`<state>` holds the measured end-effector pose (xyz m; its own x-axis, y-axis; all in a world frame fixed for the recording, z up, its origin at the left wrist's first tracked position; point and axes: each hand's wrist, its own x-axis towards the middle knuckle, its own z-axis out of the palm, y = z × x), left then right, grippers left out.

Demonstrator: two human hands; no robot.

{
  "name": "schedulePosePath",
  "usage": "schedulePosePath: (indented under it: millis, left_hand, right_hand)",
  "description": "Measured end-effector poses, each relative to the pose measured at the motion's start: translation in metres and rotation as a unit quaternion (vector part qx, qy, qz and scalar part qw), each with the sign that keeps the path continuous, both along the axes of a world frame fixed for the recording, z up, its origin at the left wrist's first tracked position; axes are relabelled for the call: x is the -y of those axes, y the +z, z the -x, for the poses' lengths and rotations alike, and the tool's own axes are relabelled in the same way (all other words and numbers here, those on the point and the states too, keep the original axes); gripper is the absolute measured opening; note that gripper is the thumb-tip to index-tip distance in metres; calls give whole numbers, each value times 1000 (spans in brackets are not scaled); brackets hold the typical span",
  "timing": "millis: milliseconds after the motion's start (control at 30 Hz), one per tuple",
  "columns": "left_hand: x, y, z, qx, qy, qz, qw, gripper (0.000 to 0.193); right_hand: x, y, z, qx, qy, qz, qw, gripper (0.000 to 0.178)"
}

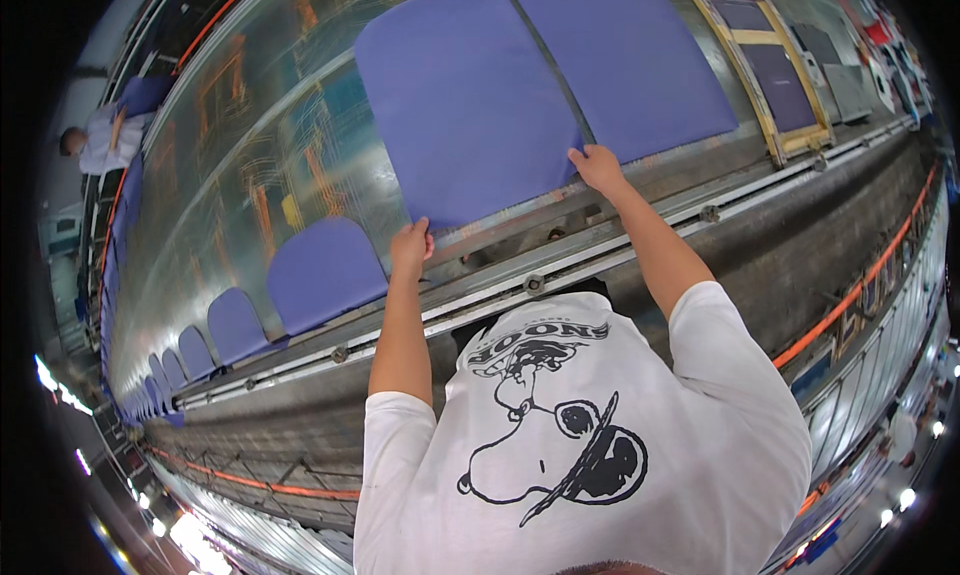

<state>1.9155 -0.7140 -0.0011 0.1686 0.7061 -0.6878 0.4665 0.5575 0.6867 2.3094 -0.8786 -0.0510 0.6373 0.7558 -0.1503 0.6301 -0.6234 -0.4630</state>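
Observation:
A large purple fabric panel (465, 105) with rounded far corners lies on the long, shiny, paint-streaked table (320, 105) before me. My left hand (410, 247) pinches its near left corner at the table's edge. At the near right corner, my right hand (600, 167) is closed on the same panel, thumb and fingers together. That corner looks slightly lifted, beside the neighbouring purple panel (640, 65). A narrow gap separates the two panels. Left of my left hand, a smaller-looking purple panel (325, 275) lies along the near edge.
A yellow-edged screen frame (757, 37) rests on the table at the right, with grey flat pieces (845, 93) past it. A metal rail with bolts (535, 283) runs along the near edge. More purple panels (235, 325) line up leftward. Another person (105, 140) stands at the far left.

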Motion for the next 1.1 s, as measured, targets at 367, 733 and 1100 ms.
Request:
schedulePosePath:
  millis: [367,733,1100]
  left_hand:
    - [77,218,46,297,279,-128,904,10]
    - [280,60,123,47,95,30,994,18]
    - [352,-5,197,-109,-109,59,986,33]
  right_hand:
    - [49,266,17,-417,62,-158,893,30]
    - [177,96,62,-543,-104,-22,833,37]
    - [274,82,121,-446,-60,115,885,33]
